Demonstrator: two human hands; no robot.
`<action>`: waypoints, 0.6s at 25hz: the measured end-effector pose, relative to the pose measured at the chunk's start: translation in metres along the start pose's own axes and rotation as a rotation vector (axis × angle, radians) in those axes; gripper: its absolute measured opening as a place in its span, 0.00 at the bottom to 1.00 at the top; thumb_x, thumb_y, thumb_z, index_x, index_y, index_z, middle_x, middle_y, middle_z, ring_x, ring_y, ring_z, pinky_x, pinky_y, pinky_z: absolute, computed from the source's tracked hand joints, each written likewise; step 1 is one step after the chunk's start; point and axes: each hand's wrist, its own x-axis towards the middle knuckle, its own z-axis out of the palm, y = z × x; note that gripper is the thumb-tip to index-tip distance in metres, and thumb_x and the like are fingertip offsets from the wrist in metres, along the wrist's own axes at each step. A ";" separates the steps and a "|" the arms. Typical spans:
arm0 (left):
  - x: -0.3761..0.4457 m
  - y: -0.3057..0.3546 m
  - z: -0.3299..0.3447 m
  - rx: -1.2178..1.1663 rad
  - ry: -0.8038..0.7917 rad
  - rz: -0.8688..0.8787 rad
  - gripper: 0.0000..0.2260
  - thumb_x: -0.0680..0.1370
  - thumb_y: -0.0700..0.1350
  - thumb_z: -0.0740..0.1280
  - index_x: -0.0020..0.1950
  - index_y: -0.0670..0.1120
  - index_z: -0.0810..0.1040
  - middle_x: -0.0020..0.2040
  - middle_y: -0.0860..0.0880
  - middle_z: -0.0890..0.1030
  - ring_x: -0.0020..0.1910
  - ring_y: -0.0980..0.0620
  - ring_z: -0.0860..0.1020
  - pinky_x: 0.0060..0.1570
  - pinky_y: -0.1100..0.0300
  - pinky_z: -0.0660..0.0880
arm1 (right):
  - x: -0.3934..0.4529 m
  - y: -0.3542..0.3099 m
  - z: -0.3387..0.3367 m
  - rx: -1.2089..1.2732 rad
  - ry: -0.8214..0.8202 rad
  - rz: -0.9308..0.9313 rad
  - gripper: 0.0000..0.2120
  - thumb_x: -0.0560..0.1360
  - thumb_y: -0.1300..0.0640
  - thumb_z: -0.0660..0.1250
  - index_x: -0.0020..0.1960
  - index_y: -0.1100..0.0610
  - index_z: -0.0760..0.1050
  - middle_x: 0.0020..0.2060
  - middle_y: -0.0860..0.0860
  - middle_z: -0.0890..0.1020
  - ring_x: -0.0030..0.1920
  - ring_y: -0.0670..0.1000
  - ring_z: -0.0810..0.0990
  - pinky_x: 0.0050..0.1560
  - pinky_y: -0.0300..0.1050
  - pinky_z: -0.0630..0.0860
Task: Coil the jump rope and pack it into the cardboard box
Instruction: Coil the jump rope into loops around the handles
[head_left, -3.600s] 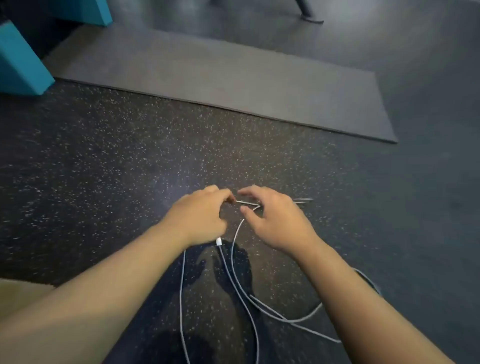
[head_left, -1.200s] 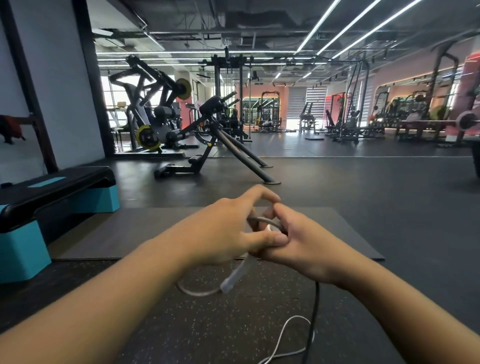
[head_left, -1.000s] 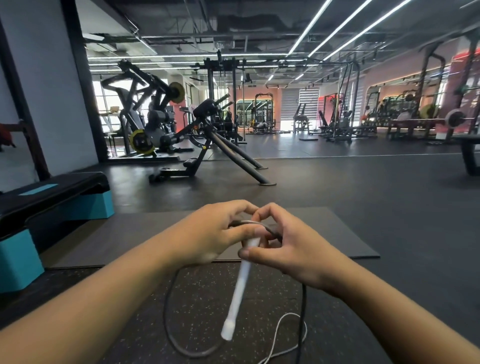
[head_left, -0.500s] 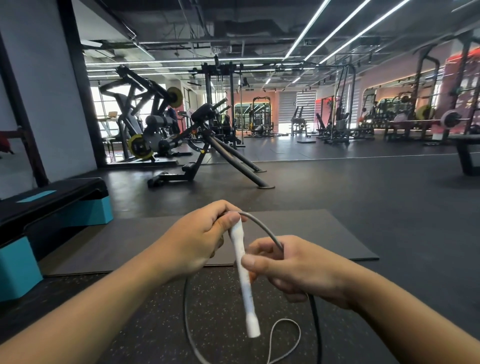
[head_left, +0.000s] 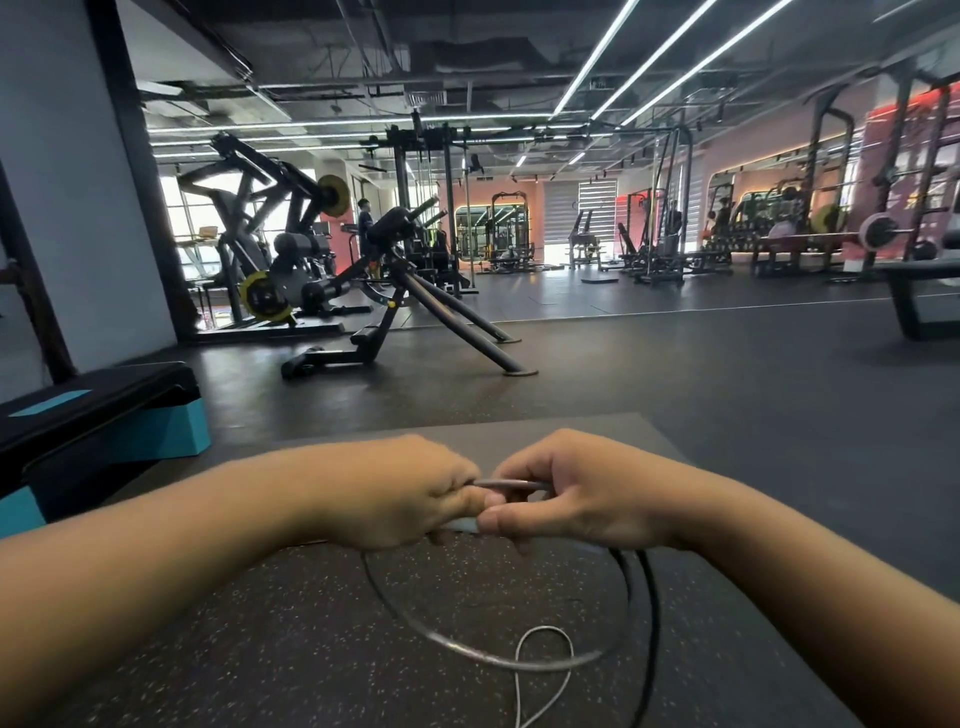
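Observation:
My left hand and my right hand meet in front of me, both closed on the jump rope. A short grey stretch of cord runs between the two fists, and a bit of the white handle shows under my fingers. Below the hands the cord hangs in one round loop, and a thinner pale loop dangles lower still. A darker strand drops from my right hand toward the floor. The cardboard box is not in view.
A grey exercise mat lies on the speckled rubber floor just beyond my hands. A black and teal step platform stands at the left. Gym machines and racks fill the room further back.
The white handle hung down from my left hand; now it lies nearly hidden across both fists. My hands have closed together and a round loop of cord hangs beneath them.

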 end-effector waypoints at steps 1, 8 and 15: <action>-0.001 -0.003 0.004 -0.047 -0.012 0.016 0.20 0.82 0.62 0.53 0.53 0.49 0.78 0.39 0.56 0.78 0.34 0.62 0.74 0.37 0.68 0.70 | -0.001 -0.001 -0.004 -0.025 0.006 0.000 0.14 0.76 0.46 0.73 0.46 0.57 0.84 0.33 0.54 0.79 0.35 0.44 0.72 0.38 0.44 0.67; -0.017 -0.022 -0.004 -0.052 0.083 0.055 0.20 0.75 0.68 0.55 0.40 0.54 0.74 0.33 0.56 0.75 0.33 0.59 0.72 0.33 0.68 0.67 | -0.013 0.018 -0.026 0.129 0.001 0.180 0.24 0.76 0.38 0.70 0.42 0.61 0.83 0.34 0.50 0.87 0.37 0.49 0.76 0.45 0.47 0.74; -0.055 -0.067 -0.002 -0.158 0.114 -0.095 0.23 0.75 0.71 0.57 0.40 0.53 0.75 0.33 0.53 0.75 0.30 0.59 0.72 0.34 0.66 0.70 | -0.032 0.062 -0.030 0.301 0.040 0.292 0.21 0.76 0.45 0.73 0.35 0.56 0.69 0.25 0.55 0.67 0.24 0.53 0.68 0.39 0.49 0.77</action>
